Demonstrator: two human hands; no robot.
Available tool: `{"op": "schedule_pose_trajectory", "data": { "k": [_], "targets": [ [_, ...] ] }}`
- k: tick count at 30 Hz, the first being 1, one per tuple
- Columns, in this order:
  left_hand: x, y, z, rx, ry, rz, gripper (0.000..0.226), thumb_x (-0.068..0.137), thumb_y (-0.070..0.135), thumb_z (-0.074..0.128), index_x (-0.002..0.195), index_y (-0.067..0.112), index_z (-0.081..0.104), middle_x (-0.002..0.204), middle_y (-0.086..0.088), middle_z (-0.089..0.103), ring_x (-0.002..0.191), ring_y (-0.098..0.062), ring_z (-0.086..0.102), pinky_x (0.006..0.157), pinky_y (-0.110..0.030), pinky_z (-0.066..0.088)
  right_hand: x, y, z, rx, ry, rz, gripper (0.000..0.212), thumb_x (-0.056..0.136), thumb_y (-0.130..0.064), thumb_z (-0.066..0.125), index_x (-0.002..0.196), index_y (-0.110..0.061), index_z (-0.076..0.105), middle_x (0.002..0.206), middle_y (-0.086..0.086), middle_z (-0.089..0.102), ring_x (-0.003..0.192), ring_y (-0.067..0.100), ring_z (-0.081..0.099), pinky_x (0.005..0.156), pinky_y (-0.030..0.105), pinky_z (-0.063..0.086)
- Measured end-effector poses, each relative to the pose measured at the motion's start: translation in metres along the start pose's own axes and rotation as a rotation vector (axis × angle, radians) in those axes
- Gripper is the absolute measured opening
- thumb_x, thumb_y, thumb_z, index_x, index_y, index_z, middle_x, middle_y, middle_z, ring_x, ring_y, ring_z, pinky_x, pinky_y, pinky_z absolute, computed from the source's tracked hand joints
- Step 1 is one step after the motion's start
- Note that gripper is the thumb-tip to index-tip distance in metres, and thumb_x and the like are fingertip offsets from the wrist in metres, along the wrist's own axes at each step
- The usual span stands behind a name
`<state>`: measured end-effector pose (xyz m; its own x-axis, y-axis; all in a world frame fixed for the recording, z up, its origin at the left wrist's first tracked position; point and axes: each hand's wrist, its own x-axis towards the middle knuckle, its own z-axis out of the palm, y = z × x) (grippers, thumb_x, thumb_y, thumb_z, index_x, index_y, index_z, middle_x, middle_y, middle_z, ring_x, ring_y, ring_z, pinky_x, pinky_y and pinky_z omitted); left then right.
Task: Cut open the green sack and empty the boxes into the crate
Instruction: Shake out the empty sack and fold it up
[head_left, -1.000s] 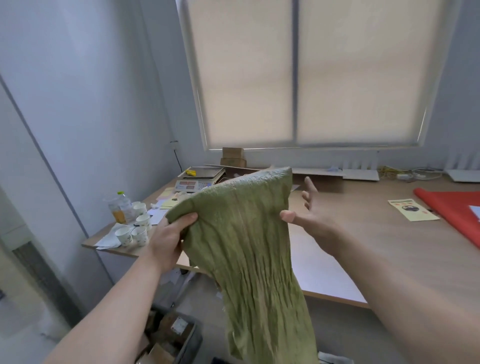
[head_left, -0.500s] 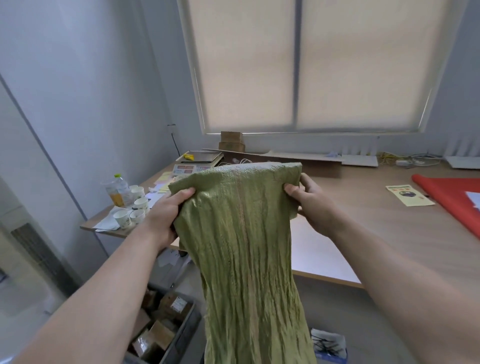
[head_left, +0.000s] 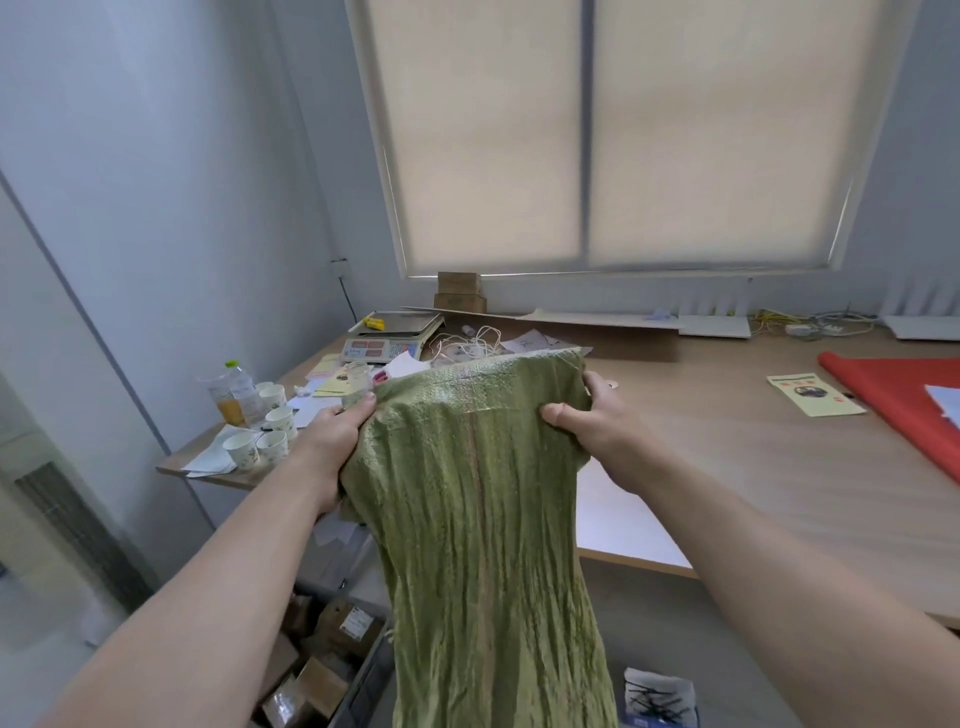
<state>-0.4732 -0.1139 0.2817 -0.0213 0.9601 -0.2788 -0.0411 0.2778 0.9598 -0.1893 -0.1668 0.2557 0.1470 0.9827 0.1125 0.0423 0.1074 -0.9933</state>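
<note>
Two hands (head_left: 335, 439) (head_left: 597, 426), crinkled woven sack (head_left: 483, 519)

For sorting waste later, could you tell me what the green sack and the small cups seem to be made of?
The green sack looks like woven plastic, probably polypropylene: a fine weave shows near its top edge, with stiff lengthwise creases. The cups look like paper, matt white with a printed green pattern, though thin plastic is possible.
</note>
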Motion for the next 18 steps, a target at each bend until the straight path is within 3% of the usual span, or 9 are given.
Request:
{"op": "schedule_pose_trajectory", "data": {
  "k": [1, 3, 5, 7, 10, 13, 15, 18],
  "targets": [
    [-0.007, 0.002, 0.002, -0.015, -0.079, 0.002, 0.065, 0.085, 0.046, 0.067, 0.136, 0.010, 0.051, 0.115, -0.018, 0.069, 0.095, -0.036, 0.070, 0.075, -0.048, 0.058, 0.003, 0.000, -0.002, 0.061, 0.062, 0.014, 0.029, 0.090, -0.007, 0.065, 0.115, -0.015, 0.054, 0.105, 0.007, 0.067, 0.084, 0.020, 0.068, 0.065, 0.034, 0.057],
    [-0.012, 0.002, 0.003, -0.041, -0.186, 0.024, 0.086, 0.074, 0.046, 0.077, 0.148, 0.026, 0.036, 0.130, -0.015, 0.060, 0.101, -0.035, 0.065, 0.070, -0.045, 0.058, 0.010, 0.002, -0.006, 0.202, 0.157, 0.088, 0.023, 0.090, -0.005, 0.061, 0.111, -0.012, 0.056, 0.107, 0.016, 0.069, 0.083, 0.027, 0.068, 0.076, 0.046, 0.060],
    [-0.017, -0.002, 0.004, -0.020, -0.252, 0.049, 0.108, 0.068, 0.028, 0.082, 0.150, 0.045, 0.015, 0.133, -0.009, 0.054, 0.100, -0.034, 0.060, 0.073, -0.052, 0.058, 0.015, 0.007, -0.011, 0.293, 0.203, 0.192, 0.023, 0.090, -0.006, 0.060, 0.113, -0.008, 0.057, 0.099, 0.021, 0.068, 0.077, 0.032, 0.067, 0.079, 0.056, 0.058],
    [-0.025, -0.008, 0.007, 0.022, -0.328, 0.076, 0.113, 0.069, 0.011, 0.079, 0.149, 0.051, 0.010, 0.130, -0.016, 0.059, 0.098, -0.037, 0.063, 0.081, -0.055, 0.056, 0.018, 0.011, -0.014, 0.306, 0.217, 0.269, 0.034, 0.088, -0.008, 0.063, 0.121, -0.004, 0.054, 0.100, 0.023, 0.067, 0.079, 0.034, 0.066, 0.082, 0.062, 0.055],
    [-0.028, -0.009, 0.008, 0.034, -0.363, 0.131, 0.099, 0.077, -0.002, 0.069, 0.147, 0.048, 0.020, 0.122, -0.020, 0.066, 0.096, -0.035, 0.066, 0.079, -0.048, 0.057, 0.021, 0.012, -0.016, 0.293, 0.277, 0.288, 0.063, 0.083, -0.016, 0.074, 0.136, -0.007, 0.042, 0.117, 0.021, 0.063, 0.091, 0.034, 0.069, 0.081, 0.053, 0.059],
    [-0.022, -0.003, 0.011, 0.057, -0.258, 0.180, 0.072, 0.086, -0.008, 0.061, 0.145, 0.028, 0.041, 0.113, -0.014, 0.068, 0.085, -0.028, 0.068, 0.070, -0.042, 0.057, 0.022, 0.004, -0.017, 0.303, 0.282, 0.154, 0.090, 0.069, -0.033, 0.085, 0.142, -0.023, 0.033, 0.129, 0.019, 0.054, 0.099, 0.029, 0.065, 0.085, 0.044, 0.056],
    [-0.013, 0.000, 0.013, 0.029, -0.157, 0.179, 0.064, 0.087, -0.007, 0.060, 0.140, 0.027, 0.047, 0.110, -0.012, 0.068, 0.079, -0.026, 0.067, 0.068, -0.041, 0.056, 0.017, -0.003, -0.019, 0.233, 0.166, 0.033, 0.099, 0.058, -0.041, 0.086, 0.140, -0.038, 0.031, 0.136, 0.015, 0.048, 0.102, 0.023, 0.059, 0.087, 0.039, 0.050],
    [-0.002, -0.002, 0.010, -0.057, -0.098, 0.099, 0.065, 0.089, -0.003, 0.058, 0.142, 0.032, 0.041, 0.095, -0.010, 0.072, 0.072, -0.025, 0.066, 0.063, -0.039, 0.058, 0.000, -0.007, -0.020, 0.091, -0.083, -0.087, 0.097, 0.060, -0.025, 0.086, 0.136, -0.052, 0.031, 0.140, 0.000, 0.028, 0.118, 0.019, 0.049, 0.089, 0.030, 0.050]
  ]
}}
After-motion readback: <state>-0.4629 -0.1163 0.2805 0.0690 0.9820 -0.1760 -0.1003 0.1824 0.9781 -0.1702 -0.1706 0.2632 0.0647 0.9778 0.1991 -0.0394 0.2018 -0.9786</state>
